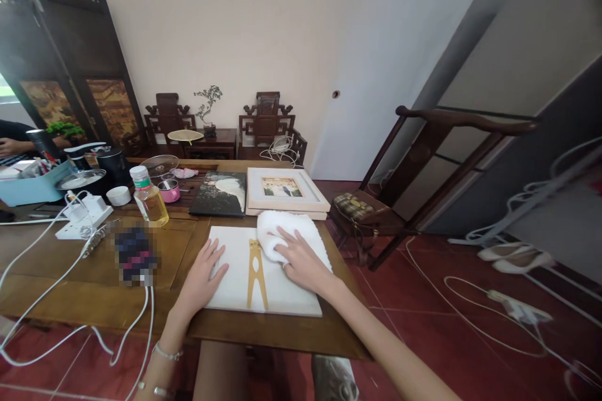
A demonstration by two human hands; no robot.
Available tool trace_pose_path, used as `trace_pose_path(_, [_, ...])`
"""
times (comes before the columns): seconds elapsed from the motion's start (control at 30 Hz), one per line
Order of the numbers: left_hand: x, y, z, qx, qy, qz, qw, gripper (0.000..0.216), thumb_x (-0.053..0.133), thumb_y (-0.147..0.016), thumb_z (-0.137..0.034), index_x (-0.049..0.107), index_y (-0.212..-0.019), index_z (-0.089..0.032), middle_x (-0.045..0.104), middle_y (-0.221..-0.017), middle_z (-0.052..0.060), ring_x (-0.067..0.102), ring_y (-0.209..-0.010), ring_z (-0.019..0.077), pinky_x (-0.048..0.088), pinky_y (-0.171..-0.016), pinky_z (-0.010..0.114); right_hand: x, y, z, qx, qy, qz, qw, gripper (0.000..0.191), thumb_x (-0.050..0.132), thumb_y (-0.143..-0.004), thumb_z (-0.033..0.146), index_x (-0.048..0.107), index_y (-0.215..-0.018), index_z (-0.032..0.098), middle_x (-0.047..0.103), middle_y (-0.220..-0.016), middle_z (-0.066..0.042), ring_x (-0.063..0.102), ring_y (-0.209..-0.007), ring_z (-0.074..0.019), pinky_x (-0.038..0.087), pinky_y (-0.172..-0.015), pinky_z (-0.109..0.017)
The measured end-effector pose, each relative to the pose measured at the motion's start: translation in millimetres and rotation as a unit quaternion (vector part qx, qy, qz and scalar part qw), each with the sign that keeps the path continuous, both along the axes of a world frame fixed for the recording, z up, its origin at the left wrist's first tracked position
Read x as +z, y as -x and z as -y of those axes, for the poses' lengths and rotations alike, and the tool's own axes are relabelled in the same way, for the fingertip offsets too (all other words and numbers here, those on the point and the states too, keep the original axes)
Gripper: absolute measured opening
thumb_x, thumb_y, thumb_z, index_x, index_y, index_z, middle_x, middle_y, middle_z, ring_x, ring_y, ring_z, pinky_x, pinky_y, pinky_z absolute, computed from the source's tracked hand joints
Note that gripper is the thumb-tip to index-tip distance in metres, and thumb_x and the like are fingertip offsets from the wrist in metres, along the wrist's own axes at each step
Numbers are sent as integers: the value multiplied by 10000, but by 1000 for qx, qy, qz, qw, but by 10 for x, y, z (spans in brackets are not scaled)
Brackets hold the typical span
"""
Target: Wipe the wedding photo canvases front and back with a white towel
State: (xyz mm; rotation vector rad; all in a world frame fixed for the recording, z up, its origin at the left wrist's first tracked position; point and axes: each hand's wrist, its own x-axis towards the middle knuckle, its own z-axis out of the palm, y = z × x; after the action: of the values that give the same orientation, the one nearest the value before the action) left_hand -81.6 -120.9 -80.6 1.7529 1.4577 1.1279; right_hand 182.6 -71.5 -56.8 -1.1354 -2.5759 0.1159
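Note:
A flat white board (230, 276) lies at the table's front edge, with a gold A-shaped piece (256, 279) on its face that looks like an easel stand. My left hand (204, 272) rests on the board's left edge, fingers spread and holding nothing. At the board's upper right, my right hand (298, 257) grips a bunched white cloth (294, 225) and presses it against the surface. Part of the board is hidden under the cloth and my right forearm.
Behind the board lie a framed photo (320, 203) and a dark picture panel (200, 200). To the left stand a bottle of yellow liquid (157, 203), a pixelated device (136, 254) with cables and a white power strip (79, 225). A wooden chair (423, 131) stands right of the table.

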Motion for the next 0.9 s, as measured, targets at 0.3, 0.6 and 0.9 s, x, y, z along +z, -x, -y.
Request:
trace_pose_path(0.3, [-83, -4, -16, 12, -28, -12, 999, 404, 587, -790, -348, 588, -1168, -208, 427, -1400, 86, 243, -1366, 214, 131, -1124, 358, 219, -450, 994, 51, 82, 13, 995, 505, 376, -520, -18, 603, -884, 250, 514, -1316, 1, 449, -1227, -196, 408, -994, -351])
trace_pose_path(0.6, [-58, 45, -15, -17, -25, -40, 999, 437, 591, -788, -361, 568, -1201, -220, 407, -1412, 80, 222, -1372, 229, 129, -1123, 371, 129, -117, 251, 14, 24, 4, 1000, 113, 511, -836, 243, 607, -855, 186, 429, -1382, -109, 268, -1330, -298, 312, -1017, -508])
trace_pose_path(0.9, [-215, 63, -53, 2, -69, -189, 980, 438, 454, -875, -334, 479, -1280, -169, 352, -1442, 114, 233, -1368, 237, 237, -1095, 456, 68, -113, 293, -1, 52, 18, 998, 222, 408, -886, 200, 600, -982, 143, 439, -1361, -165, 190, -1360, -281, 152, -1088, -551])
